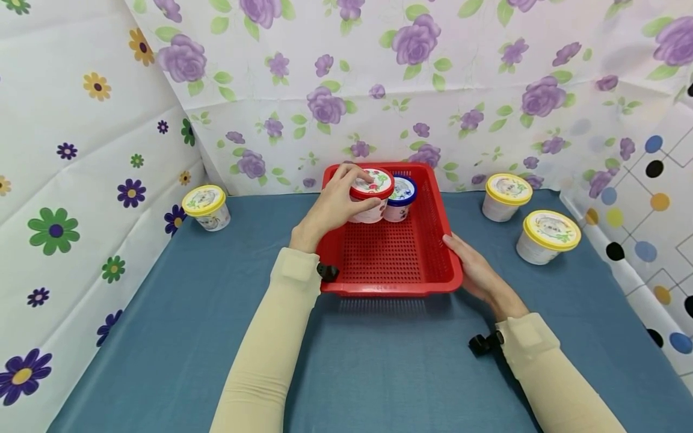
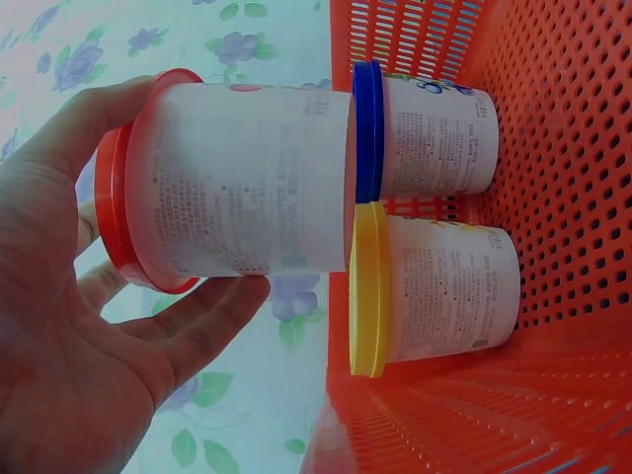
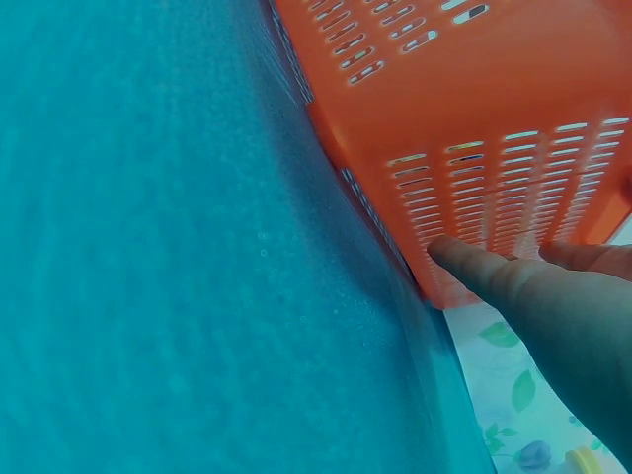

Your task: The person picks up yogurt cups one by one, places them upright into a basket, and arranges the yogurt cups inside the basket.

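My left hand (image 1: 340, 198) grips a white tub with a red lid (image 1: 373, 185), fingers and thumb around the lid end. It is held over the back left of a red plastic basket (image 1: 387, 288). In the left wrist view, the red-lidded tub (image 2: 247, 183) is raised above two upright tubs in the basket: a blue-lidded tub (image 2: 439, 138) and a yellow-lidded tub (image 2: 449, 286). The head view hides that yellow-lidded tub behind the raised one. At the basket's right side, my right hand (image 1: 476, 270) holds the rim with the thumb, fingertips against the slotted outer wall (image 3: 464, 197).
On the blue cloth (image 1: 216, 337), a yellow-lidded tub (image 1: 207, 207) stands at the back left. Two more, one farther back (image 1: 506, 196) and one nearer (image 1: 547, 236), stand right of the basket. A floral sheet (image 1: 368, 72) hangs behind.
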